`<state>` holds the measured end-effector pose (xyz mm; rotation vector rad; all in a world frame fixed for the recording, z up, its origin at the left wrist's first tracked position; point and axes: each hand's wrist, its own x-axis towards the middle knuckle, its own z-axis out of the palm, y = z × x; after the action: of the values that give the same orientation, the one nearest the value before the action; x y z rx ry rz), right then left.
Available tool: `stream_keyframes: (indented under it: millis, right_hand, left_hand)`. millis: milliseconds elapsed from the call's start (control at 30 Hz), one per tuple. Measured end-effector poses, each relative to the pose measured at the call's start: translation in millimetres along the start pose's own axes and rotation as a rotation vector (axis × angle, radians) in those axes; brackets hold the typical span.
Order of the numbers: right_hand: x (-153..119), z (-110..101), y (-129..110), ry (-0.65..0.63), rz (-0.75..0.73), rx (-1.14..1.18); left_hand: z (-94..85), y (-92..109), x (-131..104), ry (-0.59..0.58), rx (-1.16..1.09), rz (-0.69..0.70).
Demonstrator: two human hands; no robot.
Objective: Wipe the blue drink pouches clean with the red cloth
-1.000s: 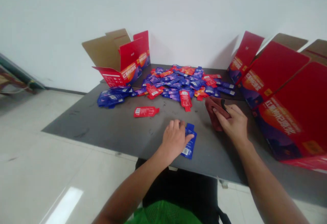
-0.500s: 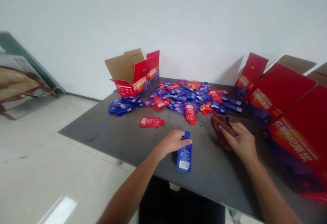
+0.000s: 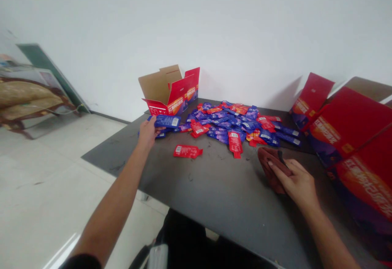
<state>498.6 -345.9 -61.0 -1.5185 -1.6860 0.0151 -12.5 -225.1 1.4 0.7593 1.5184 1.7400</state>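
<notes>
My left hand (image 3: 148, 133) is closed on a blue pouch (image 3: 168, 121), held flat above a few other blue pouches at the table's left, just in front of an open red carton (image 3: 179, 98). In my right hand (image 3: 298, 181) is a folded brown cloth (image 3: 272, 169), gripped over the right side of the table. A single red pouch (image 3: 187, 151) lies between the hands, and another red pouch (image 3: 235, 143) rests at the front of a heap of blue and red pouches (image 3: 226, 117).
Red cartons with raised flaps (image 3: 337, 126) line the right side of the dark table (image 3: 208, 195). A white wall (image 3: 232, 36) rises behind it. On the floor at far left stands a wooden-framed couch (image 3: 30, 97).
My left hand has carried the blue pouch from the table's front middle to the left, near the open carton. My right hand still grips the cloth. The view has shifted slightly.
</notes>
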Motion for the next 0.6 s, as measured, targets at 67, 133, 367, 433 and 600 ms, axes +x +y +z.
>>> stream_keyframes:
  millis: [67, 133, 367, 433, 600]
  right_hand:
    - [0.2, -0.9, -2.1, -0.009, 0.004, 0.003]
    - [0.4, -1.4, -2.9, -0.019, 0.013, 0.011]
    - [1.1, -0.5, 2.3, -0.065, 0.041, 0.016]
    - [1.4, 0.0, 2.8, -0.089, 0.053, 0.015]
    - [1.8, 0.6, 0.3, -0.112, 0.083, 0.015]
  left_hand:
    - [-7.2, -2.4, 14.0, 0.037, -0.028, -0.021]
    - [-12.8, -5.7, 26.7, 0.058, -0.041, -0.044]
    - [-21.4, -12.0, 70.3, 0.060, 0.005, -0.171]
    - [-22.0, -12.2, 79.6, 0.039, 0.033, -0.203]
    - [-19.6, -9.7, 93.5, -0.017, 0.102, -0.238]
